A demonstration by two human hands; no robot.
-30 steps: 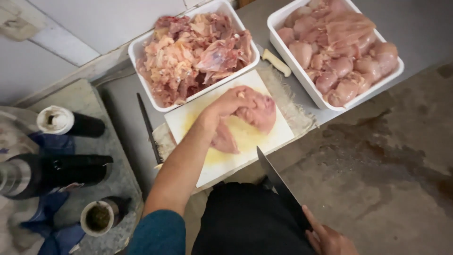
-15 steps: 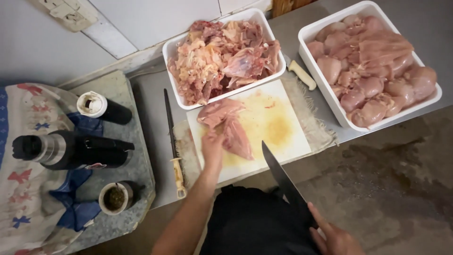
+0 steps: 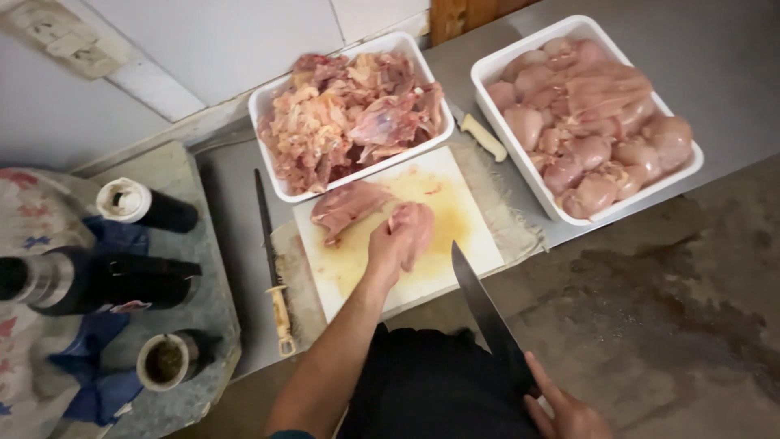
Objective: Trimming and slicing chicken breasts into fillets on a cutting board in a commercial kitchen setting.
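Observation:
My left hand [image 3: 388,246] grips a raw chicken piece [image 3: 414,228] on the white cutting board [image 3: 455,244]. A second piece of raw chicken [image 3: 345,207] lies on the board's far left part. My right hand [image 3: 569,410] is low at the bottom edge and holds a large dark-bladed knife [image 3: 479,305], its tip pointing up toward the board's near right edge, away from the meat.
Two white trays stand behind the board: one [image 3: 268,106] with chicken carcass scraps, one [image 3: 487,73] with chicken fillets. A small knife [image 3: 481,134] lies between them. A sharpening steel [image 3: 272,268] lies left of the board. Dark bottles [image 3: 154,207] and a cup [image 3: 166,362] rest at left.
My view shifted, so everything sits further right and lower. My left hand moved right on the board and took hold of one chicken piece, leaving another at the left. The knife stays low.

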